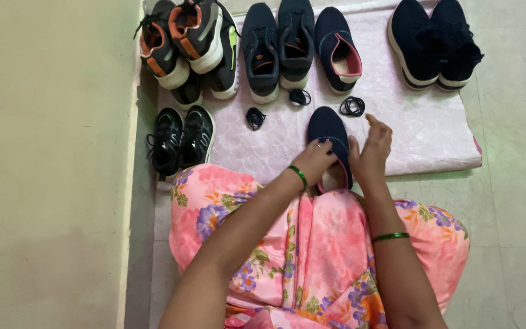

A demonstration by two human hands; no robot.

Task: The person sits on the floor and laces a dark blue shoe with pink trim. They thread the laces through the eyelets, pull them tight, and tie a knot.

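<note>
A pale tiled floor runs beside a cream wall, and a light pink cloth (421,128) lies spread on it with shoes lined up along its far edge. A person in a pink flowered dress sits at the near edge with a navy shoe with pink lining (327,131) just in front of the knees, toe pointing away. The left hand (315,159) rests on the shoe's laced top, fingers curled and pinching at the lace area. The right hand (369,149) touches the shoe's right side, loosely half-closed with the forefinger raised; whether it holds a lace I cannot tell. Beyond the shoe lie three small coiled dark laces (352,106). A pair of black sneakers (181,140) stands to the left.
</note>
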